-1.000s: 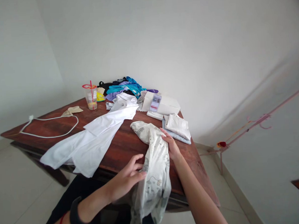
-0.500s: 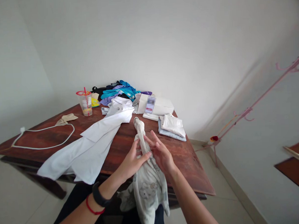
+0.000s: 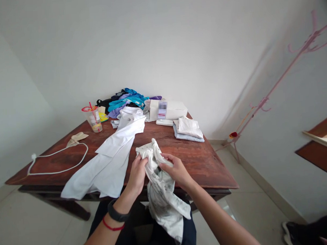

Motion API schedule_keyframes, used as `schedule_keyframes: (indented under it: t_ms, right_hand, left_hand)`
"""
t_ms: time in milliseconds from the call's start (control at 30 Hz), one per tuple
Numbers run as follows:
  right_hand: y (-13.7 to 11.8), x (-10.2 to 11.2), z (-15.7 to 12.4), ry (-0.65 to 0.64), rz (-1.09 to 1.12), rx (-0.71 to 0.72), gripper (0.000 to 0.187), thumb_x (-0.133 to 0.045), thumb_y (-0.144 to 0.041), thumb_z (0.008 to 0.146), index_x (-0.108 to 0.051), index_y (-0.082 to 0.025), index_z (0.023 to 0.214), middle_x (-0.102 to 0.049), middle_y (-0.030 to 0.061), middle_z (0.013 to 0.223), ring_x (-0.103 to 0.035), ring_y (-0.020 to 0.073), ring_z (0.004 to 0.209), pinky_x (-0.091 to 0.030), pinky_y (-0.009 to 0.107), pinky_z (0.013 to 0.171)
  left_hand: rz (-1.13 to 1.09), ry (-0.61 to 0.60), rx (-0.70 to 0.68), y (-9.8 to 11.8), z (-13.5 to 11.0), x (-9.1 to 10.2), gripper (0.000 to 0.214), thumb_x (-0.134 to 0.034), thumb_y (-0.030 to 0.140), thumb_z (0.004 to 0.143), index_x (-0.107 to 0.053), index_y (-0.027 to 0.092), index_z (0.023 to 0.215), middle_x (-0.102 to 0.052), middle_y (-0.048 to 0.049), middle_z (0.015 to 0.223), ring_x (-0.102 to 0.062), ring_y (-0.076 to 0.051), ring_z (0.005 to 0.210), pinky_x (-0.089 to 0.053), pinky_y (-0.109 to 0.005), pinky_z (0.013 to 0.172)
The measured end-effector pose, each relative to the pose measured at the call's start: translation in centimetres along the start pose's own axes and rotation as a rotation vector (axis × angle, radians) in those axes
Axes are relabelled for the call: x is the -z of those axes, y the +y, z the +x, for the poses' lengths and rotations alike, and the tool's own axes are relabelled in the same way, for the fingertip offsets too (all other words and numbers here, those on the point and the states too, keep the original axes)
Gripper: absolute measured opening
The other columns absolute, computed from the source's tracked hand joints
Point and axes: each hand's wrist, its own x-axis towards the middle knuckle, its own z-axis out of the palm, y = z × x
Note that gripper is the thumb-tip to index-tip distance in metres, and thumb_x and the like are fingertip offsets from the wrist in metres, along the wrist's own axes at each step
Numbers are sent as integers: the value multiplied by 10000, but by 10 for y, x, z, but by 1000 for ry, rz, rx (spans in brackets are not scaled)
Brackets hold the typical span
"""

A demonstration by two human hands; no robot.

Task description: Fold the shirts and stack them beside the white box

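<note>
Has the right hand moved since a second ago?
Yes. Judged against the folded cloths on the table, the right hand has shifted left and nearer the person.

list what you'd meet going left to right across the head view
white cord → cup → left hand → patterned garment → folded clothes → coat rack
</note>
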Motion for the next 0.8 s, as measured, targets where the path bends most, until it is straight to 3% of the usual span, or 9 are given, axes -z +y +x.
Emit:
schedule_keyframes:
  t_ms: [67, 200, 300, 400, 467, 567, 667, 733, 800]
  right_hand:
    - [-10, 17, -1, 26, -25, -13, 396, -814, -387, 739, -755, -197, 1082, -766, 80, 1065, -691, 274, 956, -533, 394, 860]
    - [-41, 67, 4, 354, -5, 53, 468, -809, -450, 738, -747, -177, 1113, -771, 85, 943, -682, 227, 761, -524, 325, 659]
    - [-68, 94, 8, 572, -38, 348, 401, -761, -455, 804, -734, -192, 1106, -756, 84, 968, -687, 212, 798, -528, 328, 695]
    - [-75, 102, 12, 672, -260, 596, 280, -678, -422, 889, -735, -212, 1065, -737, 88, 1031, -683, 230, 933, -526, 378, 837]
    - [-59, 102, 17, 663, -452, 614, 241, -606, -385, 935, -735, -213, 1044, -727, 81, 1012, -670, 235, 965, -509, 398, 898]
    - [-14, 98, 22, 516, -741, 455, 254, -525, -324, 944, -737, -195, 1002, -701, 92, 1018, -648, 247, 1000, -502, 411, 930]
    - [22, 88, 17, 380, -1005, 288, 262, -575, -289, 893, -727, -195, 1086, -616, 128, 1249, -587, 292, 1148, -479, 459, 993]
    - [26, 73, 9, 348, -1102, 330, 299, -548, -283, 926, -694, -218, 1180, -568, 130, 1351, -524, 321, 1235, -442, 502, 1030]
    - [17, 56, 3, 237, -1122, 388, 300, -509, -292, 969, -673, -241, 1214, -605, 122, 1301, -529, 314, 1222, -440, 485, 1019]
  left_hand:
    - [-45, 39, -25, 13, 0, 5, 190, -664, 263, 740, -673, 197, 917, -714, -2, 870, -669, -177, 840, -514, -240, 740]
    - [-47, 172, -236, 64, 4, 21, 148, -633, 251, 723, -647, 216, 866, -669, 33, 783, -632, -150, 722, -505, -235, 692]
    - [82, 278, -531, 109, 7, 28, 124, -647, 278, 771, -645, 225, 883, -684, 24, 855, -649, -171, 815, -512, -242, 754]
    - [300, 287, -667, 127, 16, 34, 157, -637, 318, 831, -653, 225, 958, -701, -3, 994, -648, -208, 978, -507, -260, 873]
    - [501, 224, -624, 114, 30, 45, 199, -591, 340, 870, -644, 227, 1024, -698, -17, 1032, -648, -226, 997, -504, -290, 904]
    - [876, 127, -420, 66, 56, 71, 267, -518, 311, 892, -607, 194, 1115, -702, -70, 1049, -665, -266, 999, -506, -360, 921]
    - [1217, 26, -212, 17, 69, 93, 423, -530, 259, 881, -519, 136, 1286, -693, -165, 1171, -666, -336, 1091, -493, -422, 946]
    - [1352, 32, -207, -1, 68, 98, 489, -514, 282, 919, -448, 149, 1385, -664, -191, 1264, -654, -354, 1148, -489, -428, 945]
    - [1429, 65, -199, -6, 64, 97, 521, -504, 339, 952, -399, 187, 1439, -657, -183, 1295, -657, -360, 1159, -496, -425, 928]
